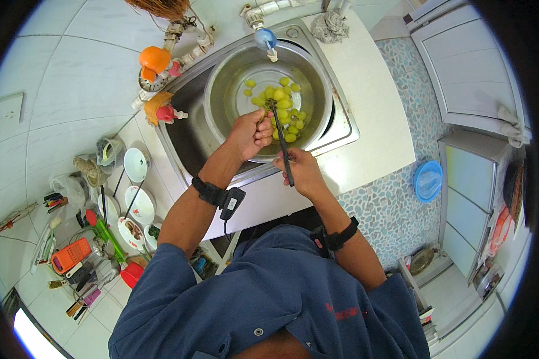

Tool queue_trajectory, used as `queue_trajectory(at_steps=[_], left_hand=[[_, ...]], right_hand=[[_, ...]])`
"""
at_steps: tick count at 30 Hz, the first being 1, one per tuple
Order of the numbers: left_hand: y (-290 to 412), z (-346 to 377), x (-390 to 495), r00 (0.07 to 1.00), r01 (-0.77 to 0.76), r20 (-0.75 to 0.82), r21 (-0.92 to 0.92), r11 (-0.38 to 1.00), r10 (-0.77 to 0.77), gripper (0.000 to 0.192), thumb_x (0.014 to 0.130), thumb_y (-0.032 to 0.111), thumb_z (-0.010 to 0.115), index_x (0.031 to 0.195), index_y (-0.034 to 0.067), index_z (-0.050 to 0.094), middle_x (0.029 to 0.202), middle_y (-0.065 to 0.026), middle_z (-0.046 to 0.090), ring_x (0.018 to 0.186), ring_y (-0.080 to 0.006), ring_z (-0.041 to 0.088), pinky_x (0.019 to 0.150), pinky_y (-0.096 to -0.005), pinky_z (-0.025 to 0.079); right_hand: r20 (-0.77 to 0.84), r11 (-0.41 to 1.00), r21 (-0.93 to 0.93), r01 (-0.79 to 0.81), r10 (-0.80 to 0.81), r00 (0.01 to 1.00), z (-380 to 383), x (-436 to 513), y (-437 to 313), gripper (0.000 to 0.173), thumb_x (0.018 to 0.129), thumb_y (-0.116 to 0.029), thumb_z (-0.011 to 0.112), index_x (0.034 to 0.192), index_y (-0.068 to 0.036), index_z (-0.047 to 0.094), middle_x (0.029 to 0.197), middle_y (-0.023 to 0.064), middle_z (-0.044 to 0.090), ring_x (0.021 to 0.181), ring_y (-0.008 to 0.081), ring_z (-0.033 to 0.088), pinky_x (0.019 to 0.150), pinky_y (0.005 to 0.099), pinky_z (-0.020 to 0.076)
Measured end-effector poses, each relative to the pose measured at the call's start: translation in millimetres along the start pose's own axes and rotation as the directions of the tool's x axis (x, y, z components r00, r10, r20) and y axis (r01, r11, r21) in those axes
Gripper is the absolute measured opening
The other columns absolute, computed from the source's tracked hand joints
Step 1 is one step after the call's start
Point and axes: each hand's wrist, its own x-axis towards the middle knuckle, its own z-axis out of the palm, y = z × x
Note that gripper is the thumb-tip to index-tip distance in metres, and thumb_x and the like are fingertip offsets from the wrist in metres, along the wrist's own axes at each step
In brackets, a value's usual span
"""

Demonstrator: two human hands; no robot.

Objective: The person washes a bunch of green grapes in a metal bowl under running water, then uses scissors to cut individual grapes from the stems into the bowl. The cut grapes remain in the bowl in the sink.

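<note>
A large round stainless steel basin stands in the sink, with green grapes in it. My left hand is over its near rim, the fingers closed on the stem of a grape bunch. My right hand is just outside the basin's near rim. It grips a long slim dark tool, seen edge-on, so its exact kind is unclear. The tool's far end meets the bunch near the stem. Several loose grapes lie around the bunch.
A blue-handled tap overhangs the basin's far rim. Left of the sink are an orange-covered pipe fitting and several bowls, one a white bowl. A grey scouring pad sits at the back right, and a blue bucket on the floor.
</note>
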Motion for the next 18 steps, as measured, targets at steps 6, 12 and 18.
queue_trajectory(at_steps=[6, 12, 18], left_hand=[[-1, -1, -3, 0.998, -0.015, 0.068, 0.001, 1.000, 0.015, 0.028, 0.110, 0.032, 0.042, 0.104, 0.007, 0.052, 0.063, 0.0048, 0.035, 0.050, -0.0076, 0.029, 0.044, -0.0243, 0.025], [2, -2, -8, 0.998, 0.004, 0.068, 0.024, 1.000, -0.005, 0.028, 0.109, 0.032, 0.043, 0.105, 0.006, 0.052, 0.063, 0.0048, 0.034, 0.049, -0.0072, 0.028, 0.043, -0.0242, 0.024], [-10, 0, -11, 0.999, -0.049, 0.028, 0.343, 0.938, 0.042, 0.026, 0.108, 0.031, 0.044, 0.106, 0.006, 0.052, 0.063, 0.0051, 0.033, 0.048, -0.0073, 0.028, 0.042, -0.0245, 0.023]], right_hand=[[-0.180, 0.811, -0.584, 0.030, -0.166, 0.970, -4, 1, -5, 0.034, 0.080, -0.031, 0.074, 0.093, 0.000, 0.067, 0.077, 0.0247, 0.069, 0.076, 0.0431, 0.069, 0.071, 0.0498, 0.0547], [-0.185, 0.788, -0.614, 0.045, -0.199, 0.962, -9, -4, -14, 0.037, 0.080, -0.034, 0.077, 0.096, -0.001, 0.069, 0.077, 0.0224, 0.069, 0.078, 0.0415, 0.069, 0.070, 0.0467, 0.0528], [-0.057, 0.854, -0.515, -0.073, 0.051, 0.997, -33, -22, -32, 0.038, 0.079, -0.034, 0.074, 0.093, 0.001, 0.069, 0.087, 0.0251, 0.071, 0.089, 0.0435, 0.069, 0.081, 0.0485, 0.0540]])
